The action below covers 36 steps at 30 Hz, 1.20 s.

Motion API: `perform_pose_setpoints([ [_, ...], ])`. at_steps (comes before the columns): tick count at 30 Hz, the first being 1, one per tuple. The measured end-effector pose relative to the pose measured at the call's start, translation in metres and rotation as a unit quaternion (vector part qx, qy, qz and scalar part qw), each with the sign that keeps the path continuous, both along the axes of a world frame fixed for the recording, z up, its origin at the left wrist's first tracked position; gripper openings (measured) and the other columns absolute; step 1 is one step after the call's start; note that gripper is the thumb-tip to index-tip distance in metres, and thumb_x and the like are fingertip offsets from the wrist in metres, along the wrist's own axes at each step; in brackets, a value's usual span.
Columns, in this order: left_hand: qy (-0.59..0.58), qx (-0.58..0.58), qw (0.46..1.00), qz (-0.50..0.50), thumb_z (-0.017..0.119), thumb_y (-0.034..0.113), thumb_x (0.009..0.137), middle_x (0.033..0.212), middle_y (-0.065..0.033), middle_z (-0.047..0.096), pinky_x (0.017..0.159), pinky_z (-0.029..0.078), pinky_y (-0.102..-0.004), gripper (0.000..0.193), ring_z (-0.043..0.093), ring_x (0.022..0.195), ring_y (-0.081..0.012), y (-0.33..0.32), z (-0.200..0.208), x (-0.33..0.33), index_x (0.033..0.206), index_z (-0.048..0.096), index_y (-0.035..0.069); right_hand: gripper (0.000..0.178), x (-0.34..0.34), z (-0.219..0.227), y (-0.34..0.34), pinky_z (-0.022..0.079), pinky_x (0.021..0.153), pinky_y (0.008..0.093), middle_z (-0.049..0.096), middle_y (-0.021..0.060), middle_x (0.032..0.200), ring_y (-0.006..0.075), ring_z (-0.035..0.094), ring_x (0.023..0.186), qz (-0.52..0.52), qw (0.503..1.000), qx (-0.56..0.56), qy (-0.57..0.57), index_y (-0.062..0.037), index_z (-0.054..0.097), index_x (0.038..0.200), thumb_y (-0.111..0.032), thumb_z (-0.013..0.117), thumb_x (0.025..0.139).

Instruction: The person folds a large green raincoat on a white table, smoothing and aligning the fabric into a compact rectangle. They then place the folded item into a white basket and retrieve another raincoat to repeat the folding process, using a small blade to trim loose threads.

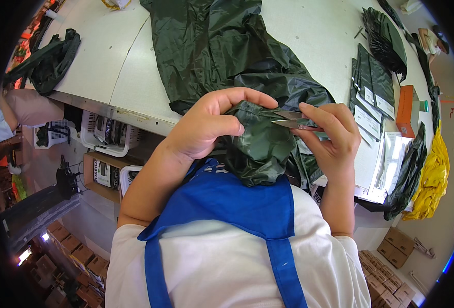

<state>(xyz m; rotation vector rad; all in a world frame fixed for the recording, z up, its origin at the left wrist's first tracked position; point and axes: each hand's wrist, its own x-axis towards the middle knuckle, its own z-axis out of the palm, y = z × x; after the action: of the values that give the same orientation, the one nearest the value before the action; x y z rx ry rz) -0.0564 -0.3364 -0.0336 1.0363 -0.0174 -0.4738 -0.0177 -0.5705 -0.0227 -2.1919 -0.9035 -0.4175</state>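
A dark green garment of thin, shiny fabric spreads over the table and hangs off its near edge toward my apron. My left hand pinches a gathered part of the fabric between thumb and fingers, holding it up in front of my chest. In my right hand is a pair of metal thread snips, gripped between thumb and fingers. Their blades point left, slightly parted, close over the held fabric. Whether the blades touch the cloth or a thread, I cannot make out.
The white table carries dark folded pieces with white labels and an orange box on the right. Yellow fabric hangs beyond its right end. Dark fabric lies at left, near another person. Below stands a white basket.
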Motion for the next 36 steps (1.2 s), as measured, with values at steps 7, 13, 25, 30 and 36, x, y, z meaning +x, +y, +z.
perform_pose_setpoints([
  [7, 0.005, -0.021, 1.000, -0.008, 0.052, 0.002, 0.063, 0.112, -0.0144, 0.062, 0.094, 0.047, -0.0283, 0.057, 0.061, 0.102, -0.0176, -0.001, -0.002, 0.000, 0.120, 0.052, -0.009, 0.038, -0.002, -0.001, 0.006, 0.044, 0.054, 0.0287, 0.061, 0.0060, 0.076, 0.0185, 0.057, 0.065, 0.016, 0.997, 0.042, 0.057, -0.0064, 0.070, 0.095, -0.006, 0.080, 0.059],
  [13, 0.009, -0.007, 1.000, -0.008, 0.052, 0.002, 0.063, 0.112, -0.0150, 0.062, 0.094, 0.047, -0.0285, 0.059, 0.061, 0.102, -0.0176, -0.004, 0.000, -0.001, 0.120, 0.051, -0.010, 0.037, -0.003, 0.001, 0.008, 0.044, 0.053, 0.0283, 0.061, 0.0058, 0.076, 0.0177, 0.057, 0.064, 0.018, 0.996, 0.047, 0.068, -0.0065, 0.070, 0.095, -0.006, 0.080, 0.059],
  [25, 0.020, -0.046, 0.999, -0.001, 0.051, 0.002, 0.062, 0.111, -0.0176, 0.062, 0.096, 0.046, -0.0303, 0.059, 0.062, 0.102, -0.0206, -0.005, -0.002, 0.000, 0.120, 0.051, -0.012, 0.033, -0.005, -0.010, 0.005, 0.039, 0.054, 0.0237, 0.061, 0.0027, 0.076, 0.0102, 0.053, 0.064, 0.018, 0.983, 0.131, 0.124, -0.0044, 0.068, 0.093, -0.006, 0.081, 0.063],
  [30, -0.020, -0.008, 1.000, 0.000, 0.054, 0.001, 0.069, 0.119, -0.0156, 0.059, 0.097, 0.044, -0.0313, 0.053, 0.059, 0.107, -0.0195, -0.007, -0.004, 0.000, 0.121, 0.051, -0.005, 0.043, 0.002, -0.027, -0.002, 0.027, 0.056, 0.0168, 0.039, -0.0072, 0.070, 0.0018, 0.031, 0.060, 0.044, 0.865, 0.270, 0.422, -0.0033, 0.063, 0.103, -0.009, 0.081, 0.065],
  [36, -0.266, 0.210, 0.931, 0.134, 0.061, 0.021, 0.089, 0.137, -0.0153, 0.046, 0.108, 0.029, -0.0380, 0.052, 0.041, 0.127, -0.0228, 0.004, -0.043, 0.014, 0.134, 0.040, 0.004, 0.027, 0.033, -0.027, -0.030, 0.045, 0.065, 0.0242, 0.058, -0.0010, 0.081, 0.0073, 0.054, 0.071, -0.109, 0.875, 0.310, 0.355, -0.0047, 0.060, 0.098, -0.014, 0.073, 0.077],
])
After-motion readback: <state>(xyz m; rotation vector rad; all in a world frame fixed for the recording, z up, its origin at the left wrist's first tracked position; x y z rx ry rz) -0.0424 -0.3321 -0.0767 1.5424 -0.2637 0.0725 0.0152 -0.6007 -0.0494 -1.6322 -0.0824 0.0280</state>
